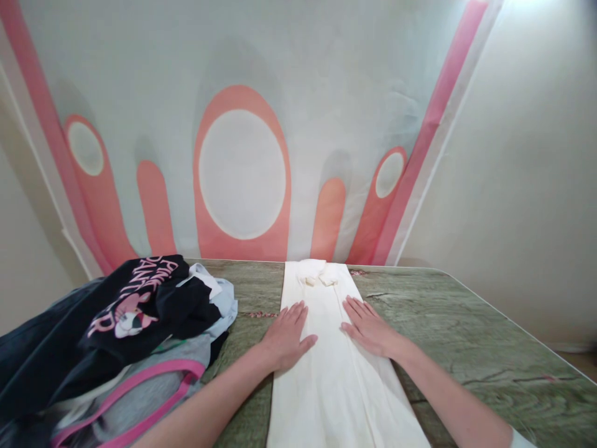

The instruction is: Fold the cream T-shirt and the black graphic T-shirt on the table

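White garment (321, 386), folded to a long, narrow strip, lying lengthwise on the wood-grain bench (494, 342) at 6 o'clock in my head feed. Colour slightly creamy; faint creases run along its length. Near edge cut off by the bottom of my view; far end reaches the bench's back edge. Small folded flaps (321, 274) at that far end; collar or cuffs, I cannot tell.

Clock below is centred on the cloth. I read both hands as flat, palms down, apart from each other, clamped on nothing. Left hand (286, 339) at 10 o'clock, laid across the garment's left border, fingers aimed near 1, thumb spread inward over the cloth. Right hand (367, 330) at 2 o'clock over the right border, fingers toward 11, thumb also out. Forearms come in from 8 and 4 o'clock; a pale sleeve (521, 439) shows on the right one.

At 9 o'clock I log a loose heap: black printed garment (140, 305) on top, light-blue cloth (229, 305) at its right side, grey garment with pink trim (149, 386) lower down.
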A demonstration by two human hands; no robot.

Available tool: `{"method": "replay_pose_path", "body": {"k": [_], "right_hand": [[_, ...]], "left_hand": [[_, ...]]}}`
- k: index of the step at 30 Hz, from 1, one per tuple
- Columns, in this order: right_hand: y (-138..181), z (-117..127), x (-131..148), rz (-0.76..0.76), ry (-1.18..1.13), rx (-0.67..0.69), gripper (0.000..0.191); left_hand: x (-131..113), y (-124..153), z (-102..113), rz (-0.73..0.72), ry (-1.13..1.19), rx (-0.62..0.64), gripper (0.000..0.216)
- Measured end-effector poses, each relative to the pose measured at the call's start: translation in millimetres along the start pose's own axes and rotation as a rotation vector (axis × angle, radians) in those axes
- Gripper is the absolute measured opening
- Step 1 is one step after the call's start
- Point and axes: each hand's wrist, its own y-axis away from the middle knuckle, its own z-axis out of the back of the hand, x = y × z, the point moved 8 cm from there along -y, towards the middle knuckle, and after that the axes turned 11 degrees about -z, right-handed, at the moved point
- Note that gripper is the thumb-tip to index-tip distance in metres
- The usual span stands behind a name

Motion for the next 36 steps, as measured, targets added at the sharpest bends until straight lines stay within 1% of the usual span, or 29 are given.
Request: {"method": "replay_pose_path", "body": {"k": [2, 5, 9, 12, 16, 19, 22, 25, 27, 29, 31, 32, 34, 36], "right_hand": [[4.3, 0.9, 3.6, -0.013, -0.003, 0.015, 0.072], [11.8, 1.7, 9.8, -0.023, -0.007, 0.029, 0.074], [25.5, 5.2, 21.7, 0.013, -0.015, 0.025, 0.075], [39.2, 7.3, 31.3, 0.046, -0.018, 0.054, 0.073], [61.3, 8.0, 42.3, 0.047, -0.021, 0.095, 0.072], [78.6, 8.4, 50.1, 0.046, -0.030, 0.099, 0.074], [93.4, 9.9, 57.3, 0.052, -0.038, 0.101, 0.075], [104.6, 9.4, 63.3, 0.051, -0.030, 0.139, 0.080], [110.5, 9.3, 66.8, 0.053, -0.024, 0.169, 0.084], [115.1, 12.6, 70.3, 0.071, -0.024, 0.180, 0.085], [117.2, 20.6, 71.8, 0.096, -0.028, 0.182, 0.081], [116.2, 26.2, 71.2, 0.108, -0.039, 0.180, 0.076], [107.7, 39.3, 67.0, 0.132, -0.086, 0.167, 0.063], [88.2, 51.1, 57.9, 0.151, -0.150, 0.125, 0.053]], "left_hand": [[-1.7, 4.4, -2.0, 0.002, -0.017, 0.011, 0.070], [-5.0, 11.0, 1.1, 0.006, -0.035, 0.021, 0.072], [-11.0, 19.6, 4.5, -0.002, -0.040, 0.049, 0.073], [-16.4, 28.4, 4.8, 0.001, -0.037, 0.086, 0.072], [-27.5, 44.1, 8.1, 0.017, -0.026, 0.137, 0.072], [-38.5, 57.8, 11.9, 0.026, -0.011, 0.181, 0.075], [-46.6, 71.5, 13.1, 0.020, -0.007, 0.192, 0.075], [-49.8, 83.9, 5.3, -0.029, -0.023, 0.166, 0.074], [-49.8, 91.6, -5.0, -0.072, -0.039, 0.155, 0.076], [-47.8, 98.6, -16.1, -0.084, -0.044, 0.178, 0.078], [-45.6, 104.3, -21.7, -0.058, -0.031, 0.232, 0.074], [-46.2, 106.0, -20.6, -0.052, -0.016, 0.264, 0.072], [-49.5, 105.4, -9.4, -0.046, 0.012, 0.319, 0.070], [-50.9, 96.2, 11.4, -0.024, 0.019, 0.341, 0.071]]}}
